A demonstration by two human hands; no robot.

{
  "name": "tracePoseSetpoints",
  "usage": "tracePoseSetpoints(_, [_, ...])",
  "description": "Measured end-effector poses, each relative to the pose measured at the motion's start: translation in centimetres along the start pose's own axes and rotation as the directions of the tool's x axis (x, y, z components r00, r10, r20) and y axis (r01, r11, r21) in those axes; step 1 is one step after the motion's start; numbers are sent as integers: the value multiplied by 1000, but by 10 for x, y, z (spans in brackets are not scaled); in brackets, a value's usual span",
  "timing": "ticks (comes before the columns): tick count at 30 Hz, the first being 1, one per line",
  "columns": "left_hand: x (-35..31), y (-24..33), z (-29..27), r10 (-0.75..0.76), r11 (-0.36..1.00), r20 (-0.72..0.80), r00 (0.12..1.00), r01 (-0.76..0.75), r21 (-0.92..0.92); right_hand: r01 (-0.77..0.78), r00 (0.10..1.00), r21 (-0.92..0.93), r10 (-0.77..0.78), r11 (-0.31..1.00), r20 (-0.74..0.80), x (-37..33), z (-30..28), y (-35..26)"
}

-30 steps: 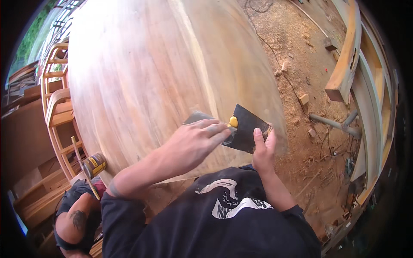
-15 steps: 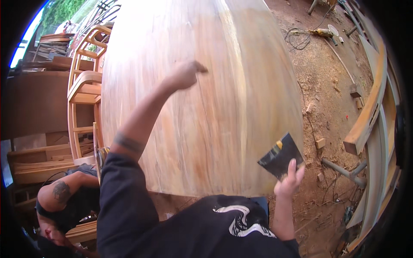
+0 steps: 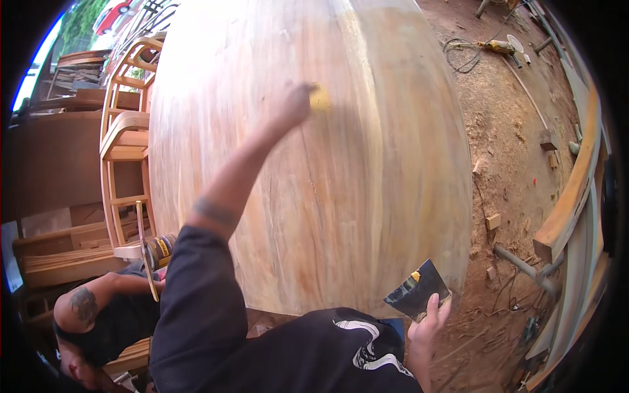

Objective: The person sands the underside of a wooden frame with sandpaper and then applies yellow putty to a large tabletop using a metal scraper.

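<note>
A broad slab of pale wood fills the centre of the frame, its grain running in long streaks of cream, honey and faint pink, smooth in texture and bulged by the lens into a barrel shape. The left hand reaches far up the slab to the upper centre of the frame, pressing a small yellow dab against the surface; it looks like wood filler or a pad, though it is too small and blurred to be sure. The fingers are curled toward the wood, and whether they pinch the yellow thing or only push on it cannot be told.

At the lower right, the right hand holds a flat dark board, roughly square with a dull, smeared face and a bit of yellow paste at its upper corner. The thumb lies along the board's right edge; the other fingers are hidden behind it.

The person's dark shirt with a white pattern blocks the slab's near edge. At the lower left another person crouches, mostly cut off, with a tattooed forearm and a small can just above them.

Pale wooden chair frames stand along the slab's left side. On the right the ground is bare reddish dirt strewn with chips and offcuts, with a power tool and cable at the upper right and curved planks along the right rim.
</note>
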State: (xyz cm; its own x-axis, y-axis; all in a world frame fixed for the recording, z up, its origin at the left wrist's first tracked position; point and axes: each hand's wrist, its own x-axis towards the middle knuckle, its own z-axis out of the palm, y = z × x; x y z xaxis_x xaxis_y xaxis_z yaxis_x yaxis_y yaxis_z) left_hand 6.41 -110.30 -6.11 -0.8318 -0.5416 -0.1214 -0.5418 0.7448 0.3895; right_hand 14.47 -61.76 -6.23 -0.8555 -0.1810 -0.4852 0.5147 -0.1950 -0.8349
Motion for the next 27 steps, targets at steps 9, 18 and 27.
tracePoseSetpoints(9, [28,18,3,33,990,219,975,-63,129,-37,995,-36,40,999,89,9,6,-15])
tracePoseSetpoints(18, [-227,76,56,184,981,197,963,-192,24,-93,975,1,91,996,203,23,2,-15])
tracePoseSetpoints(27, [84,-17,-37,167,898,-32,985,-139,416,-29,996,-45,33,999,84,9,-3,-18])
